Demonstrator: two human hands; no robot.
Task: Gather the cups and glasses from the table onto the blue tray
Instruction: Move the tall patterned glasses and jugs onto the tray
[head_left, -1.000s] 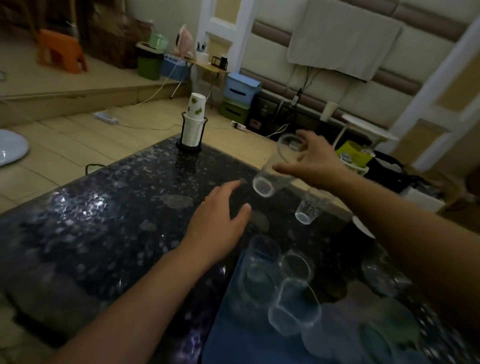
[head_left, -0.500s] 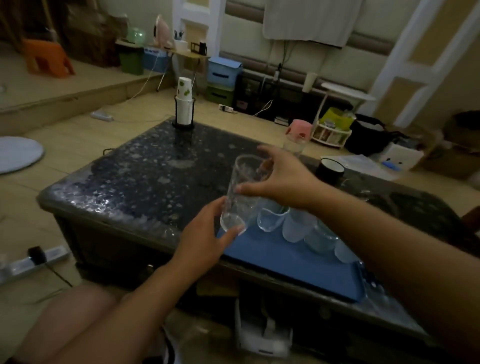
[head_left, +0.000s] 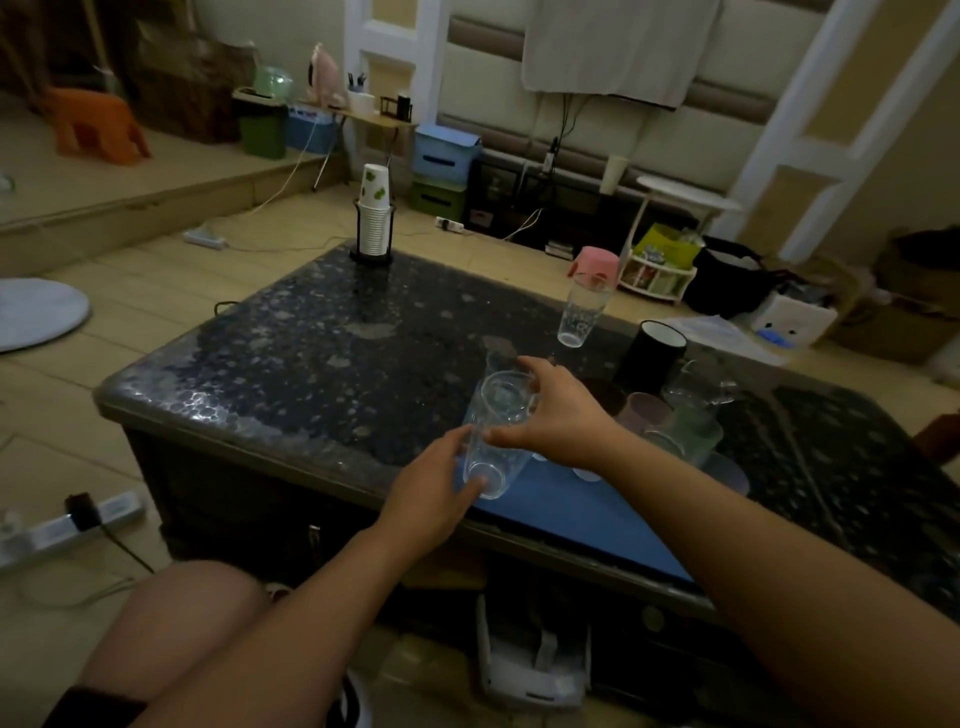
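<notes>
A tall clear glass (head_left: 496, 436) is tilted over the left end of the blue tray (head_left: 576, 525). My right hand (head_left: 556, 415) grips it near the rim, and my left hand (head_left: 441, 493) holds its lower part with thumb and fingers around the base. Several cups and glasses (head_left: 680, 426) stand behind my right hand and wrist, which partly hide them; whether they are on the tray or beside it I cannot tell. Another clear glass (head_left: 582, 309) stands alone near the table's far edge. A black mug (head_left: 652, 356) stands to its right.
A holder with stacked paper cups (head_left: 374, 218) stands at the far left corner of the dark speckled table (head_left: 311, 364). My knee (head_left: 182, 623) is below the table's near edge. Power strips and cables lie on the floor to the left.
The view has pulled back from the table. The glass held by both hands has come lower and nearer, over the tray's left end. My left hand has closed round its base.
</notes>
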